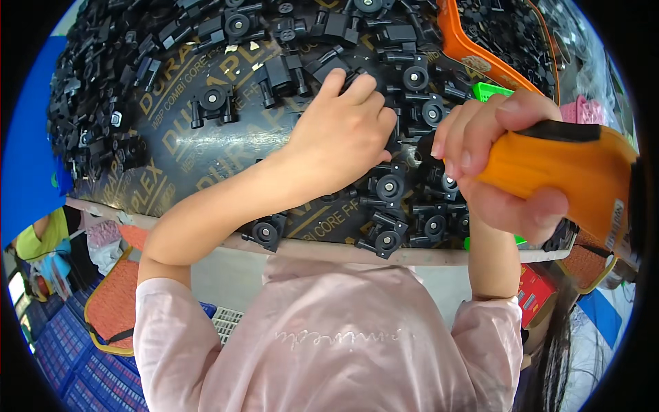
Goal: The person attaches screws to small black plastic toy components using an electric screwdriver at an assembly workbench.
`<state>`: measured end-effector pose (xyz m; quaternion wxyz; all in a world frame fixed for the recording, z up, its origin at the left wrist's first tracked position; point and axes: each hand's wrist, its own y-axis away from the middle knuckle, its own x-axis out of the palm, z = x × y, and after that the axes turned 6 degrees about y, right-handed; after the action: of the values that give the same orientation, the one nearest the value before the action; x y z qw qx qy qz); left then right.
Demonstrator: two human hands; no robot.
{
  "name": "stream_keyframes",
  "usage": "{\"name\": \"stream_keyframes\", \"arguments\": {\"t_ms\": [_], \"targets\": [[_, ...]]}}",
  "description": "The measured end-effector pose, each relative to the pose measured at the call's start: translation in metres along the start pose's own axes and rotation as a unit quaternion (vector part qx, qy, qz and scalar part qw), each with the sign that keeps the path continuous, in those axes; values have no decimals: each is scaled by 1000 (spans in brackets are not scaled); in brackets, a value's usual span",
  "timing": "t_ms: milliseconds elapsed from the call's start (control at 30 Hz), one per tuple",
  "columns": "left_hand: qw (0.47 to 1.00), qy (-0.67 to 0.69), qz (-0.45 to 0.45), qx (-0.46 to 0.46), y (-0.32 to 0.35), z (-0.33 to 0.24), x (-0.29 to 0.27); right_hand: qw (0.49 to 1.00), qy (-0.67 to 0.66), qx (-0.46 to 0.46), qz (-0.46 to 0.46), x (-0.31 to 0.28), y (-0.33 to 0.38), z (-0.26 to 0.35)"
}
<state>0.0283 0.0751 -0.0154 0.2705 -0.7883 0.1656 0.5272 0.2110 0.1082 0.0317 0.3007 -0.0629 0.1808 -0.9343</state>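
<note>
My right hand (498,147) is wrapped round the body of an orange-and-black power screwdriver (559,165). Its slim metal bit (408,143) points left, close to my left hand. Palm down over the board, my left hand (347,130) has its fingers curled, with a black plastic part (393,143) between index finger and thumb. The hand hides most of that part. Just beyond the other fingertips lies a black block-shaped housing (322,66). Black fittings with round metal-centred discs, such as this one (389,187), lie around both hands.
Heaps of black parts (89,103) cover the dark printed board (226,147) at left and back. An orange tray (473,51) of small black pieces stands at the back right, near a green basket (491,90). The board's pale front edge (329,253) borders my body.
</note>
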Motion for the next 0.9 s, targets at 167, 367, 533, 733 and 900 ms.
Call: {"name": "stream_keyframes", "arguments": {"t_ms": [167, 367, 533, 733, 900], "targets": [[1000, 5, -2, 1, 1, 1, 2, 997, 37, 60, -24, 12, -2, 9], [1000, 12, -4, 8, 1, 0, 5, 999, 30, 22, 6, 9, -7, 2], [1000, 4, -3, 2, 2, 1, 3, 997, 27, 71, -7, 14, -11, 7], [1000, 9, -6, -6, 2, 2, 5, 985, 112, 105, 82, 8, -18, 15], [1000, 8, -10, -8, 2, 1, 5, 996, 44, 68, 44, 12, -16, 8]]}}
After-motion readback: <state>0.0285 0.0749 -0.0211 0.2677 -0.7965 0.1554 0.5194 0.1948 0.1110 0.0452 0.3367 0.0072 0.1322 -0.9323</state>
